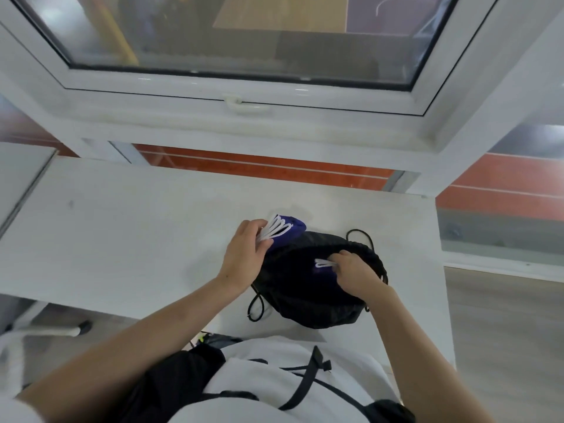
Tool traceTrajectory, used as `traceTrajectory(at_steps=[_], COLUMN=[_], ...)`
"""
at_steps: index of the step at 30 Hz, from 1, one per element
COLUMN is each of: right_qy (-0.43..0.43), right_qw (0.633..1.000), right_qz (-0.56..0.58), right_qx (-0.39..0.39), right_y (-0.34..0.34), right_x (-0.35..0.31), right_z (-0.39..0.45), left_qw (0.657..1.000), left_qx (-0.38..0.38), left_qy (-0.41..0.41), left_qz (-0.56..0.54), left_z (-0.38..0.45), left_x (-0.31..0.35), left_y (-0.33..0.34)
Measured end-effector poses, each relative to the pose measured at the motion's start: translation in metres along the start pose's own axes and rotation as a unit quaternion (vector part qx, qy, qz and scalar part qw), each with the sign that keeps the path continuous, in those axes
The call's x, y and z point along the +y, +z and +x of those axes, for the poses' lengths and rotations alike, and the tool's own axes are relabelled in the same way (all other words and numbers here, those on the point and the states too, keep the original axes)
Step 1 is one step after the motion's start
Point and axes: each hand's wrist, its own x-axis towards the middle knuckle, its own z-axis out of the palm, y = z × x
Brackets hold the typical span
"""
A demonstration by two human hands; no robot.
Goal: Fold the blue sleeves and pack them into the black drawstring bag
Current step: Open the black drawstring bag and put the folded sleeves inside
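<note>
While the black drawstring bag (pixel 317 282) lies open on the white surface (pixel 122 239), the right hand (pixel 355 274) pinches 1 blue sleeve (pixel 322 270) inside the bag's mouth, likely to tuck it down. Just left of the bag, the left hand (pixel 244 254) grips a folded stack of blue sleeves (pixel 285 230), ready to go next. Behind the bag stands a big window (pixel 244 41).

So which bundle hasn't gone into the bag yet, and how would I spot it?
Start at the white table under the window, then find the black drawstring bag near its front edge. At the bag's far left corner, the left hand holds a folded stack of blue sleeves. Unlike the sleeve under the right hand, it sits outside the bag's mouth, its white cuffs fanned out.
</note>
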Motion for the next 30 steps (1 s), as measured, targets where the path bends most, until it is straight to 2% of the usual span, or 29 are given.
traceTrajectory(at_steps=[4,7,11,16,20,22,24,27,30], right_qy=[0.004,-0.041,-0.102,-0.167,-0.191,-0.167,-0.107,0.003,0.032], right_qw=[0.999,0.991,0.954,0.95,0.944,0.941,0.946,0.943,0.917], right_qz=[-0.004,0.041,0.167,0.158,0.084,0.083,0.115,0.227,0.34], right_qx=[0.033,0.119,0.229,0.213,0.256,0.284,0.282,0.243,0.206], right_y=[0.009,-0.003,-0.039,-0.067,-0.064,-0.06,-0.055,-0.049,-0.042], right_x=[0.002,-0.003,-0.027,-0.051,-0.053,-0.052,-0.05,-0.042,-0.037], right_z=[0.004,-0.004,-0.024,-0.034,-0.036,-0.039,-0.043,-0.052,-0.059], left_qw=[1.0,0.999,0.993,0.979,0.973,0.977,0.985,0.998,0.983], left_qx=[0.019,0.028,0.019,-0.023,-0.04,-0.053,-0.045,-0.025,-0.113], left_qy=[0.016,0.046,0.11,0.194,0.22,0.204,0.162,0.03,-0.109], left_qz=[0.002,0.002,0.03,0.056,0.05,0.033,0.025,0.046,0.097], left_z=[-0.001,-0.001,0.001,0.003,0.008,0.009,0.008,0.004,0.001], left_x=[0.004,0.01,0.024,0.033,0.035,0.034,0.026,0.004,-0.017], left_y=[-0.005,-0.011,-0.01,0.006,0.016,0.017,0.018,0.018,0.025])
